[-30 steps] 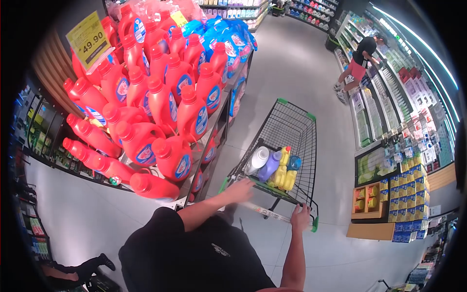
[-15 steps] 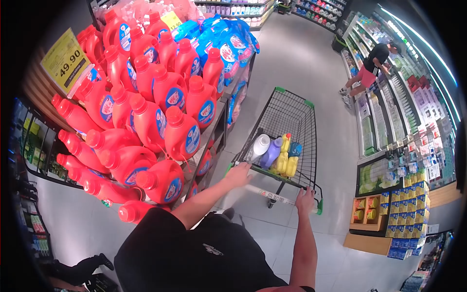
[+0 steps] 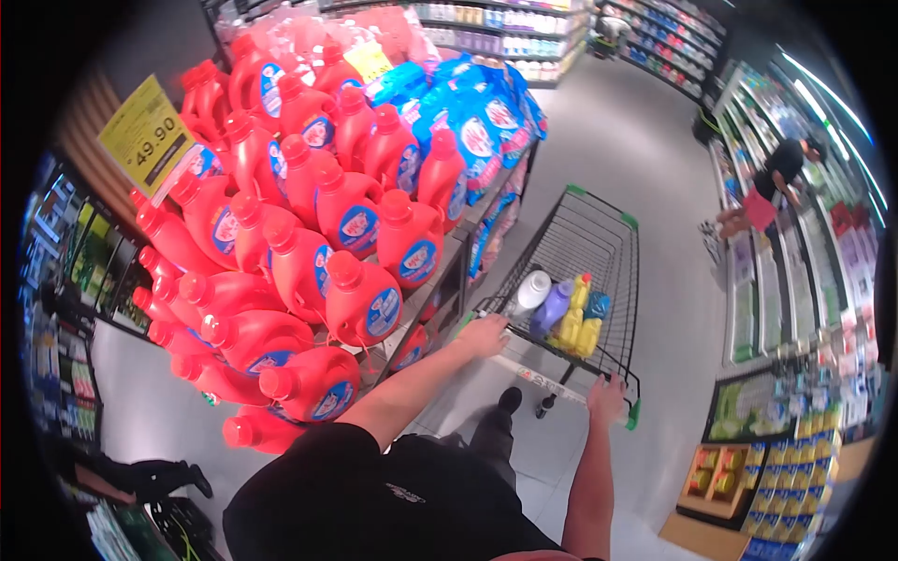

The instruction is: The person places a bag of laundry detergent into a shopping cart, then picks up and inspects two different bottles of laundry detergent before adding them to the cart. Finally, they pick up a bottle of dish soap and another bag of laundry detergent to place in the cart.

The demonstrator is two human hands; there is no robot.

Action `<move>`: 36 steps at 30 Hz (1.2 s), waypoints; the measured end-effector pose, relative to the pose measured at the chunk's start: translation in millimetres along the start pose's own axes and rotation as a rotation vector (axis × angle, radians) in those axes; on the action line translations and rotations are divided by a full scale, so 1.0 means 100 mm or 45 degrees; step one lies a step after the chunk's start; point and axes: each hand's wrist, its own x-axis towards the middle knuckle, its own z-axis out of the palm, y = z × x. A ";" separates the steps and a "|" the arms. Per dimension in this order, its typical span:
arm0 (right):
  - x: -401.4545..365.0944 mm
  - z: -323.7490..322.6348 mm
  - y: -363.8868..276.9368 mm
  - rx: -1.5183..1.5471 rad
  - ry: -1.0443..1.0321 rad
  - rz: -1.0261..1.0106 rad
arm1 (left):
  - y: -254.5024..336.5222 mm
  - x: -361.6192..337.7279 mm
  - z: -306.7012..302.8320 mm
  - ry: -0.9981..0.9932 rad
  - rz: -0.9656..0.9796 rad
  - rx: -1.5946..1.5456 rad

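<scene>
In the head view, my left hand (image 3: 485, 337) is wrapped round the left end of the shopping cart's handle (image 3: 538, 377). My right hand (image 3: 606, 397) grips the same bar near its right end. Ahead of the bar stretches the wire shopping cart (image 3: 585, 238), dark with green corners. At its near end lie a white bottle (image 3: 533, 291), a purple bottle (image 3: 551, 309), yellow bottles (image 3: 571, 329) and a blue package (image 3: 597, 305) whose kind I cannot make out.
Red detergent jugs (image 3: 365, 304) are piled at left, close to my left arm, below a yellow price sign (image 3: 145, 133). Blue bags (image 3: 477, 131) lie behind them. Shelves line the right, where a person (image 3: 781, 178) stands. Stacked boxes (image 3: 795, 477) are at lower right.
The view has shifted, so the cart, jugs and shelves sit further right and lower. One of my feet now shows forward beneath the handle. Both hands keep their hold.
</scene>
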 end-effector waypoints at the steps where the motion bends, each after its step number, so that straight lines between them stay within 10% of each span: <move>1: 0.12 0.07 -0.02 -0.014 0.022 -0.037 | 0.02 0.07 -0.06 0.000 -0.026 0.006; 36: 2.30 0.02 -0.85 -0.081 0.042 -0.481 | 0.00 1.95 -0.56 0.100 -0.180 0.005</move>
